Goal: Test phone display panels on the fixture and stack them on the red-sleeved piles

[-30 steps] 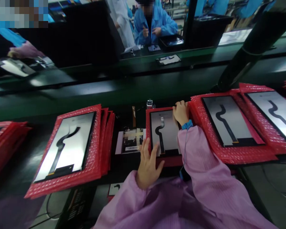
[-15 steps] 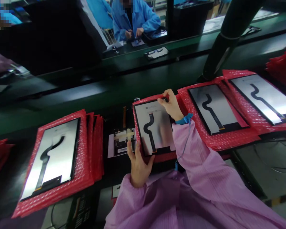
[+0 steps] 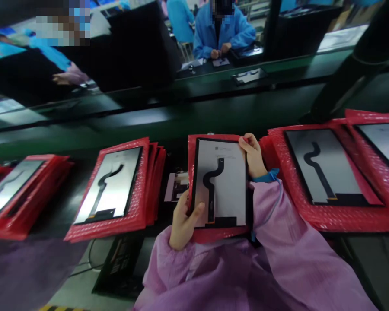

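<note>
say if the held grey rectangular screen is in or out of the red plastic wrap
Out: the grey screen is uncovered, the red wrap showing behind it.

The held panel (image 3: 231,190) looks smooth and glossy, the stacked red wraps (image 3: 136,211) bumpy, shiny plastic.

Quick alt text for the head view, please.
A flat panel with a curved dark ribbon cable, red wrap behind it, is held by the left hand at its lower left edge and the right hand at its upper right corner. Similar panels on red wrap lie to both sides; beyond is a person in blue.
</note>
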Demonstrator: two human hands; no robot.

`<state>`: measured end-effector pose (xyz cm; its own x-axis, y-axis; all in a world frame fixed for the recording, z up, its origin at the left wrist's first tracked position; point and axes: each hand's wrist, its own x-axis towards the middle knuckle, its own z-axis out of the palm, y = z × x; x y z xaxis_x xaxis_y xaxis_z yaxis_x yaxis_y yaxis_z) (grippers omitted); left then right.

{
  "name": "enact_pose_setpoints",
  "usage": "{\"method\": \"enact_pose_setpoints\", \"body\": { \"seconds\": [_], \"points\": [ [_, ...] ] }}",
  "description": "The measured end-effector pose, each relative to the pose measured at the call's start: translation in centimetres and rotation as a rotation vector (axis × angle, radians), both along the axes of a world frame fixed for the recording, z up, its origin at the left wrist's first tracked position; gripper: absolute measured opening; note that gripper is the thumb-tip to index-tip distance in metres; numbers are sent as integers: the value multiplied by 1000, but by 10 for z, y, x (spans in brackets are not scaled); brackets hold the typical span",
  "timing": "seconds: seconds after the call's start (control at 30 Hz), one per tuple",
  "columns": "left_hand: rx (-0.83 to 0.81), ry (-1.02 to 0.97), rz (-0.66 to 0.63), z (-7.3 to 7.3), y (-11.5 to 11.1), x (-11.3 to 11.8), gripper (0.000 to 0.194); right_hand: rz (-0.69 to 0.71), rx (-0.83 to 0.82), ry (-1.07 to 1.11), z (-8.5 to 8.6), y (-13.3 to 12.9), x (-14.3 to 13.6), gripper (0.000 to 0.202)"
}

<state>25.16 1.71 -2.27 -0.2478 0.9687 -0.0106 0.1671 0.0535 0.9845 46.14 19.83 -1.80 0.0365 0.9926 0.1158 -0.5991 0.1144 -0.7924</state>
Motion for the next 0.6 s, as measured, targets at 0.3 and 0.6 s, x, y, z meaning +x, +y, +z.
{"method": "enact_pose_setpoints", "body": {
  "seconds": [0.3, 0.6],
  "points": [
    [6, -59, 574, 91, -19, -155, 87, 272, -155, -217, -23, -5, -28, 41],
    [-226, 317, 510, 84, -11, -252, 43, 256, -134, -318, -41, -1, -37, 34]
  ]
}}
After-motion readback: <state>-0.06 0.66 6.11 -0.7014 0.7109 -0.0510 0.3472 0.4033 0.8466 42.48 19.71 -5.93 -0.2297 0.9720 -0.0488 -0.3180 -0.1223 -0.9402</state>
